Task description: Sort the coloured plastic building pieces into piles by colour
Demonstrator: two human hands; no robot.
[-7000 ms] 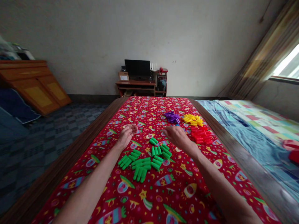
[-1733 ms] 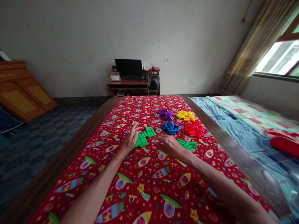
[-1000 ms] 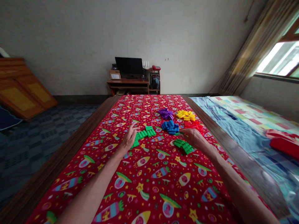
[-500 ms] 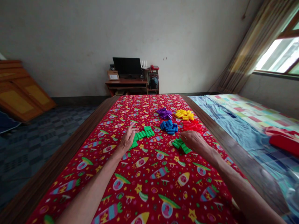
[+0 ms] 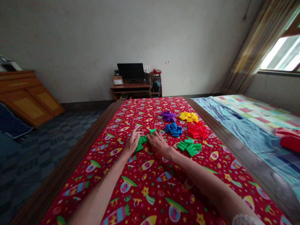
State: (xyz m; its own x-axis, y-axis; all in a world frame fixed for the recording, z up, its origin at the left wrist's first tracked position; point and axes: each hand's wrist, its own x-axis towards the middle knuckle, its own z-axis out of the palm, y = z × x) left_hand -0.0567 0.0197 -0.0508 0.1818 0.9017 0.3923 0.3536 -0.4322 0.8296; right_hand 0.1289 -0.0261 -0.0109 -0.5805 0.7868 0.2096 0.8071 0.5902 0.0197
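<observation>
A line of green plastic blocks (image 5: 140, 147) lies on the red cloth, partly covered by both hands. My left hand (image 5: 132, 142) rests at its left end, fingers stretched out and slightly apart, holding nothing. From the right, my right hand (image 5: 158, 143) reaches over the line with fingers bent down and pinched at a green block, mostly hidden under them. One green block (image 5: 152, 131) shows just beyond those fingertips. To the right is a loose heap of green blocks (image 5: 189, 147), apart from both hands.
Beyond the green heap lie piles of blue blocks (image 5: 173, 129), red blocks (image 5: 197, 130), purple blocks (image 5: 168, 116) and yellow blocks (image 5: 188, 117). A patterned red cloth (image 5: 150, 193) covers the table. A bed (image 5: 234, 125) adjoins on the right; a desk with a monitor (image 5: 130, 73) stands behind.
My right hand has moved left from the loose green heap to the green line, uncovering the heap. My left hand stays beside the line. The view has shifted slightly.
</observation>
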